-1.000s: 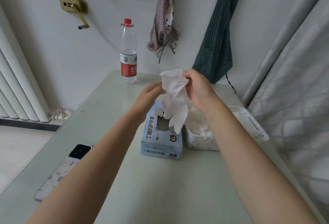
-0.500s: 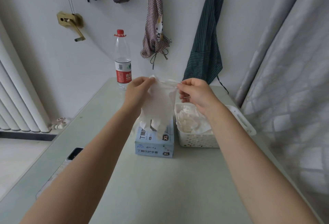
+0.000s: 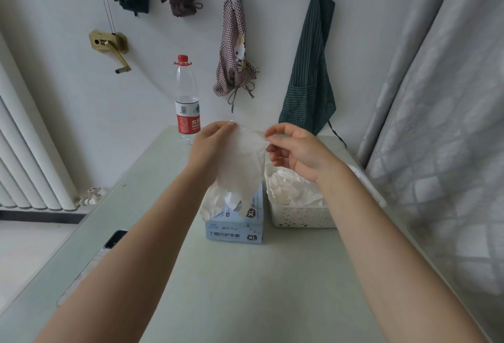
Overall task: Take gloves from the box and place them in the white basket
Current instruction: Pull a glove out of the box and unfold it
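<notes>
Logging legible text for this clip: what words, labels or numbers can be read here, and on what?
"XL": top of the glove box, near its front edge.
"XL": front face of the glove box.
"丁腈防护手套": front face of the glove box.
"农夫": red label of the water bottle; the rest is hidden.
Small print on box and bottle: too small to read.

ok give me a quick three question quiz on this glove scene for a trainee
1. True or false: the glove is held up by both hands.
2. Which side of the glove box is the white basket on?
A. the person's left
B. the person's right
C. behind it
3. Fill in: the water bottle has a ____ cap.

Key:
1. True: the left hand and right hand each pinch the cuff.
2. B
3. red
</notes>
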Demonstrator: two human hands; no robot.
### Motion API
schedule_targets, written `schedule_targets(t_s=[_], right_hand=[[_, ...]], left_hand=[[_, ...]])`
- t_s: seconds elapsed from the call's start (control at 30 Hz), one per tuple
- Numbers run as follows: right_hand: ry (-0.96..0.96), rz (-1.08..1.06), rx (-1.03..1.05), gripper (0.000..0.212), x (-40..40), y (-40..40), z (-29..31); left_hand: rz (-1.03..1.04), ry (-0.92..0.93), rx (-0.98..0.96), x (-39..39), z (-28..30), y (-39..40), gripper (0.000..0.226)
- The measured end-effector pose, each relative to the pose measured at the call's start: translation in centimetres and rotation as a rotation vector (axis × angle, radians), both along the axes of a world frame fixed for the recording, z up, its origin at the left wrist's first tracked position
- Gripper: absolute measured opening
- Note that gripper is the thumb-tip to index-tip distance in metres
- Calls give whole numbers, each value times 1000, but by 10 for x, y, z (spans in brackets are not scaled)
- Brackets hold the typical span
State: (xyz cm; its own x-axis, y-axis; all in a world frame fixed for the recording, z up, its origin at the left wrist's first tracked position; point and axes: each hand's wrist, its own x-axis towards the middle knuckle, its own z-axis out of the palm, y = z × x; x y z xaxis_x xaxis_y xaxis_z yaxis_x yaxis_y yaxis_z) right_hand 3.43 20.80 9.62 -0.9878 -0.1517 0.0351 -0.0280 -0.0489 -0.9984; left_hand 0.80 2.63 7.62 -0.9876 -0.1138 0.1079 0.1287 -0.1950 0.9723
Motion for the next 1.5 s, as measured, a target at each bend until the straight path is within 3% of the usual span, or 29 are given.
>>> schedule_targets(t_s=[0.17,0.3,0.67,0.83,0.97,1.07,1.1,1.17,1.27,1.4,1.5], right_hand=[[12,53,75,18,3,-2,-3],[40,-65,164,9,1,-3,-7],[31,-69,70,28,3,-2,-5],[89,-3,15,25,6,3,0],[152,-32,154,28,3,1,3],[191,-113,217,17,1,3,8],[186,-108,250,25,2,3,11],[155,-24,351,45,2,2,16],[135,100,503,41,7,-5,25],[156,76,579,32,2,-9,28],[178,-35,725,28,-2,-15,29]], left_hand=[[-1,-15,11,2,-2,0,9],[2,-18,19,1,-2,0,13],[-42,-9,17,3,-5,2,8],[-32,23,0,1,-3,2,12],[-83,49,-29,5,-5,10,13],[-109,83,-46,7,-2,10,11],[-145,94,-58,9,-1,9,10],[-274,131,-86,13,3,10,10],[-372,158,-103,16,6,11,6],[-321,135,-123,9,3,3,36],[-325,102,-184,6,-2,-2,36]])
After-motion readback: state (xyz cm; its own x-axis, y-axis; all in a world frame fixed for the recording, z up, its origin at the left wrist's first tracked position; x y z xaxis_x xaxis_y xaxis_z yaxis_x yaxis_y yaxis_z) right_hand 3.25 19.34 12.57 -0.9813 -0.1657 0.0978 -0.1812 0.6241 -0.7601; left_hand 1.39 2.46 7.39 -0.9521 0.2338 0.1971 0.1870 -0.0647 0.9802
